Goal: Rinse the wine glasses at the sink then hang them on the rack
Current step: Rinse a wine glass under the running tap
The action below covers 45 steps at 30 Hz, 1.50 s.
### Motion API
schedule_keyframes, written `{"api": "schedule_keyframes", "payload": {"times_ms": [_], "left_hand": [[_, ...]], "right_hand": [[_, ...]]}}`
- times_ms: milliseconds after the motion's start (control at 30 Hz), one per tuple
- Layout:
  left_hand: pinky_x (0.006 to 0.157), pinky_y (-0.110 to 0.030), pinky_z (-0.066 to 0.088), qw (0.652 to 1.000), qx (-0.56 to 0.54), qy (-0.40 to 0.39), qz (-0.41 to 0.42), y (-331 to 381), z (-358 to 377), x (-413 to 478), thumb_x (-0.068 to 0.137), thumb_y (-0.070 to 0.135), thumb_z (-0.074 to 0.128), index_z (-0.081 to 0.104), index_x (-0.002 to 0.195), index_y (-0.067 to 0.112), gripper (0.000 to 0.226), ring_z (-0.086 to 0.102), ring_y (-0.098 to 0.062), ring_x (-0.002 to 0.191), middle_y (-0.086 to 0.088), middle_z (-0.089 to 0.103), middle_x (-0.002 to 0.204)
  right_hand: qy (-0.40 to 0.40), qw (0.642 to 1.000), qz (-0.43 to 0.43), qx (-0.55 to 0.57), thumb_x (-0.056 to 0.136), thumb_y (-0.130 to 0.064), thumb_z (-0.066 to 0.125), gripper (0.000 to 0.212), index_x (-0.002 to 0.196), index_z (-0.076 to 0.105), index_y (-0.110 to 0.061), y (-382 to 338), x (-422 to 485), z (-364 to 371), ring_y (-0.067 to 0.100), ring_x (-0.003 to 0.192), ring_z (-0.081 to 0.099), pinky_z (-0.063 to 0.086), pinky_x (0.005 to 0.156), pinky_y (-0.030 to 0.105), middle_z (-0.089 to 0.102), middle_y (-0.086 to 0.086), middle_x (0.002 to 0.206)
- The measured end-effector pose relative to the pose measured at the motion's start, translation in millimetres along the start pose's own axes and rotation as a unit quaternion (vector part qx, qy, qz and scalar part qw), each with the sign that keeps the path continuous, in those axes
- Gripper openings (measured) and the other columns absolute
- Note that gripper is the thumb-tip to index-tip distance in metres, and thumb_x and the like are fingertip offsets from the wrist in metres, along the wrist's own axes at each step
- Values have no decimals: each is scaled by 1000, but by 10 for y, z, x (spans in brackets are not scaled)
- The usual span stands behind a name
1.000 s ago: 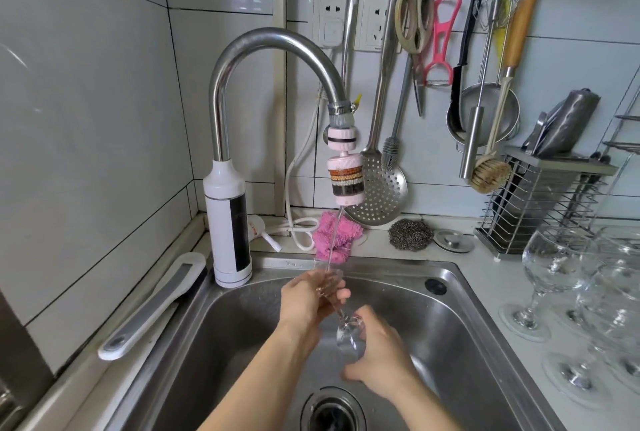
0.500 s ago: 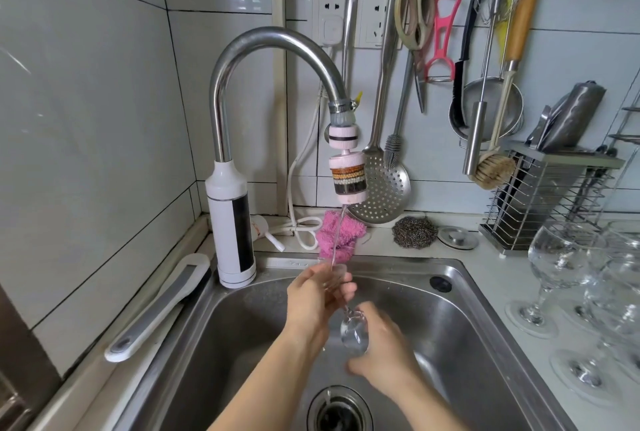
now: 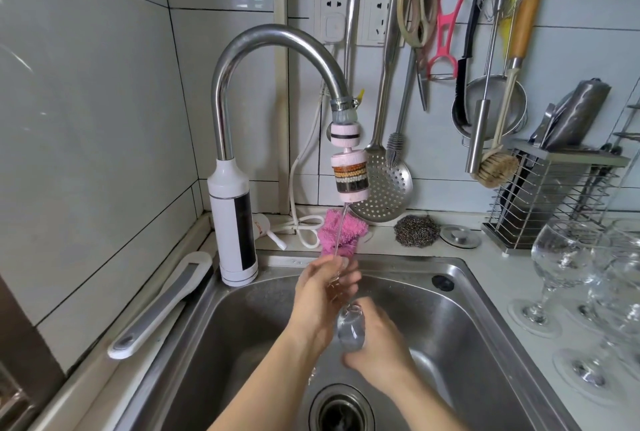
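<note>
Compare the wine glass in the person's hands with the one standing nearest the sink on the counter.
The held glass is tilted over the sink, gripped by the left hand and right hand; the counter glass stands upright on its foot, untouched. Tap water runs onto the held glass; the counter glass sits away from the stream. Both are clear and stemmed.

One glass (image 3: 350,328) and one tap (image 3: 277,44). Two hands: left hand (image 3: 320,295), right hand (image 3: 381,347). On the counter (image 3: 491,278), at least three more glasses (image 3: 561,257), overlapping, exact count unclear. Two sockets (image 3: 332,3), one cloth (image 3: 341,231), one scourer (image 3: 416,230).
</note>
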<state>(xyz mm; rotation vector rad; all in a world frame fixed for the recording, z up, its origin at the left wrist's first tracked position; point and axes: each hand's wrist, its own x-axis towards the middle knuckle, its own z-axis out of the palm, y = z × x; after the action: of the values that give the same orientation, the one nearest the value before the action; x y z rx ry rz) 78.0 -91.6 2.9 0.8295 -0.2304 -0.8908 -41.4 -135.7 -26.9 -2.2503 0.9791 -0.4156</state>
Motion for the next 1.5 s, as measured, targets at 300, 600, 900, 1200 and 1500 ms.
{"api": "schedule_keyframes", "payload": {"times_ms": [300, 600, 900, 1200, 1500], "left_hand": [[70, -32, 58, 999, 16, 44, 15, 33, -39, 34, 92, 19, 72, 68, 103, 8, 16, 69, -18, 73, -9, 74, 90], [53, -31, 59, 985, 33, 169, -5, 111, -124, 91, 94, 1, 55, 73, 88, 1, 19, 64, -21, 50, -10, 72, 64], [62, -36, 55, 967, 40, 248, -44, 339, -310, 175, 89, -3, 35, 72, 92, 8, 38, 63, -26, 61, -11, 68, 74], [98, -39, 39, 991, 3, 128, 32, 465, -347, 176, 101, 10, 51, 58, 122, 22, 25, 66, -8, 100, 10, 77, 89], [90, -41, 46, 998, 0, 15, 65, 523, -375, 169, 103, 24, 51, 49, 142, 26, 39, 65, -8, 121, 12, 72, 128]], "right_hand": [[-17, 999, -2, 32, 52, -24, 74, 77, 119, 40, -39, 5, 2, 29, 13, 97, 59, 48, 73, 22, 59, -10, 110], [-12, 999, -16, 35, 48, -26, 76, 80, 120, 47, -45, 81, 12, -11, 6, 93, 56, 50, 76, 21, 47, -17, 110], [108, 938, -11, 328, 40, -26, 93, 78, 109, 58, -35, -2, -28, -232, 15, 81, 72, 53, 72, 26, 68, 1, 107], [194, 921, -4, 337, 55, -12, 93, 74, 114, 57, -36, -9, -57, -256, 3, 74, 65, 48, 63, 9, 67, -4, 96], [185, 926, -5, 329, 56, -10, 93, 78, 120, 55, -33, -4, -41, -226, -4, 73, 63, 45, 64, 4, 66, -5, 99]]}}
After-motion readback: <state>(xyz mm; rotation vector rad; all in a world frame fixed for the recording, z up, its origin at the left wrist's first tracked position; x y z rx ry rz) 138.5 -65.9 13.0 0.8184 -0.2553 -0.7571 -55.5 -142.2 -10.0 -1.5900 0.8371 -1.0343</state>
